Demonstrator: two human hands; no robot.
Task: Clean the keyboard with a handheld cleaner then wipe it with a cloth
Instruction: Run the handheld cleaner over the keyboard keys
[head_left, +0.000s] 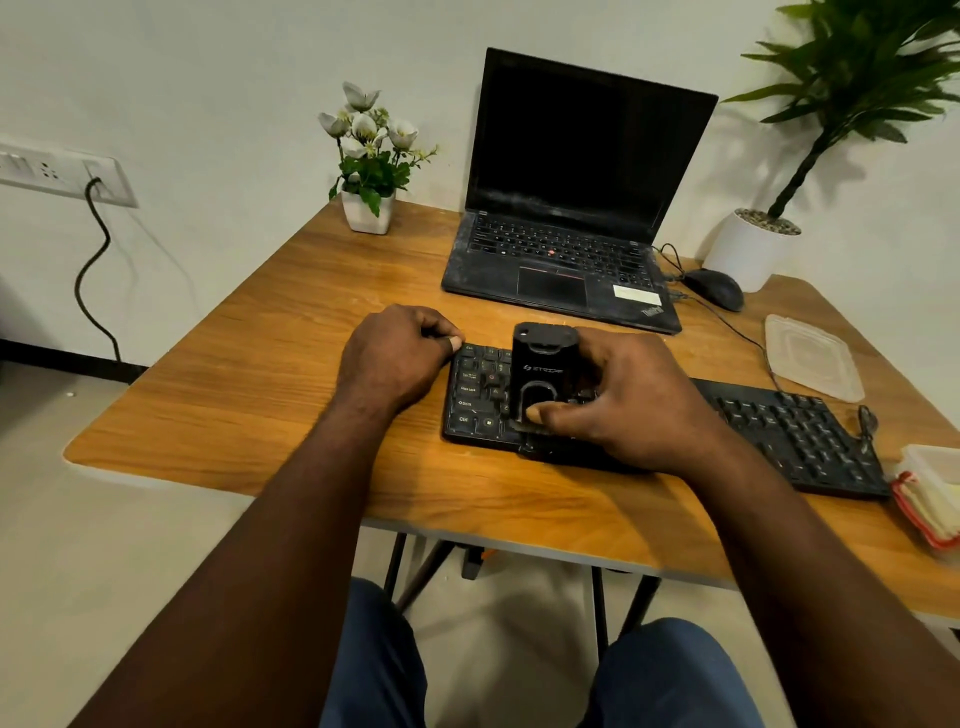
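Note:
A black keyboard (789, 426) lies across the wooden table (260, 374), running from the middle to the right. My right hand (628, 395) grips a black handheld cleaner (543, 371) that stands upright on the keyboard's left section, thumb on its front. My left hand (397, 353) rests on the table at the keyboard's upper left corner, fingers curled, thumb tip touching the corner. Part of the keyboard's middle is hidden under my right hand. No cloth is plainly in view.
An open black laptop (566, 249) sits behind the keyboard, with a black mouse (714, 288) to its right. A small flower pot (366, 208) stands back left, a large potted plant (748, 249) back right. A clear plastic lid (810, 356) and a red-rimmed container (930, 499) lie at right.

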